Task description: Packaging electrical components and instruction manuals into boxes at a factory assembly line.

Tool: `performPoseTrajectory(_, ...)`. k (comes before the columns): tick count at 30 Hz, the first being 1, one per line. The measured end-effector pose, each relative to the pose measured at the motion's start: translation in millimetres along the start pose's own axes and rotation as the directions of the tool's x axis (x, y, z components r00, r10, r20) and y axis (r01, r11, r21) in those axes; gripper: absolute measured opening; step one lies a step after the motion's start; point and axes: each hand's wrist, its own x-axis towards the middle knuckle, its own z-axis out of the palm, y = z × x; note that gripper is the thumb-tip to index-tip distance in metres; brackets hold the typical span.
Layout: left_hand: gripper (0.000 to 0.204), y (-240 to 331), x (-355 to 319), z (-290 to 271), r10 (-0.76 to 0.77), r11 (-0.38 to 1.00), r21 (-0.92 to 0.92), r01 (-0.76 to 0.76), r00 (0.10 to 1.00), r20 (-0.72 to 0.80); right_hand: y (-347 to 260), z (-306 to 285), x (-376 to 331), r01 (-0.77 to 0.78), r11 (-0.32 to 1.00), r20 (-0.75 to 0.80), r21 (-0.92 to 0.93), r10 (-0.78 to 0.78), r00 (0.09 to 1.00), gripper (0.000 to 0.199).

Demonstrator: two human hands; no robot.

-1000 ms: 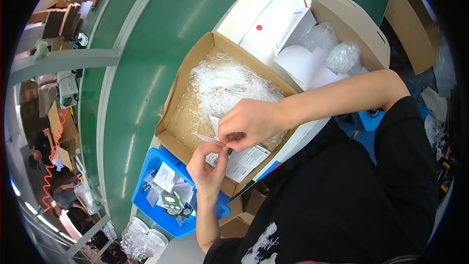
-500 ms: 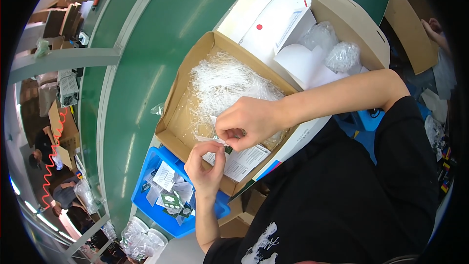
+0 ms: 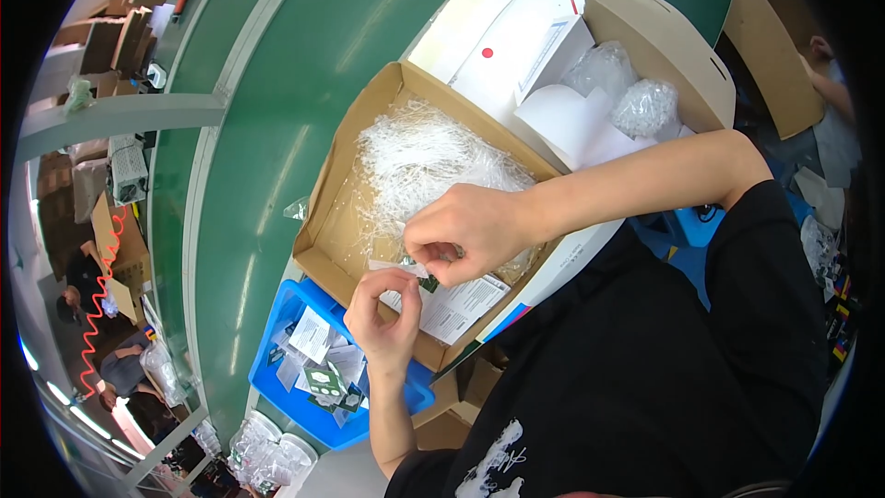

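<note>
Over a shallow cardboard box [image 3: 324, 221], my two hands work close together. My right hand [image 3: 475, 231] is curled into a pinch at a small white-and-green card [image 3: 406, 267], partly hidden by the fingers. My left hand [image 3: 383, 314] brings thumb and index finger together just below, making a ring; what lies between the tips is too fine to make out. A tangled heap of thin white plastic strings [image 3: 419, 152] fills much of the box. Printed paper cards [image 3: 466, 306] lie in its near end, under my right hand.
Left of my left arm, a blue bin [image 3: 267, 360] holds several small cards. Beyond the cardboard box, an open carton [image 3: 659, 23] contains clear plastic bags [image 3: 645, 109] and white paper. Green table surface [image 3: 277, 129] stretches left. Other people work at the far left and upper right.
My left hand has shifted slightly left and down, its fingertips drawing a little apart from the right hand's. The right hand has barely moved.
</note>
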Motion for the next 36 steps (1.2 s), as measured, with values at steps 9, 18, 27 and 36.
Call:
performPoseTrajectory(9,0.019,-2,1,3,-0.011,1.000,0.011,0.011,1.000,-0.002,1,-4,-4,-0.002,1.000,-0.011,-0.024,0.002,1.000,0.010)
performPoseTrajectory(18,0.018,-30,-14,-6,-0.032,0.997,-0.062,0.036,0.997,0.070,7,8,-5,-0.016,0.999,0.014,0.033,0.016,1.000,0.008)
performPoseTrajectory(27,0.011,1,-2,-8,0.025,0.997,0.072,-0.027,1.000,0.018,5,8,-1,-0.047,0.997,0.016,0.061,0.047,0.999,0.009)
performPoseTrajectory(36,0.012,-18,-11,-2,-0.037,0.999,0.028,0.038,0.999,-0.026,4,9,0,0.021,0.998,-0.010,0.053,-0.020,1.000,0.009)
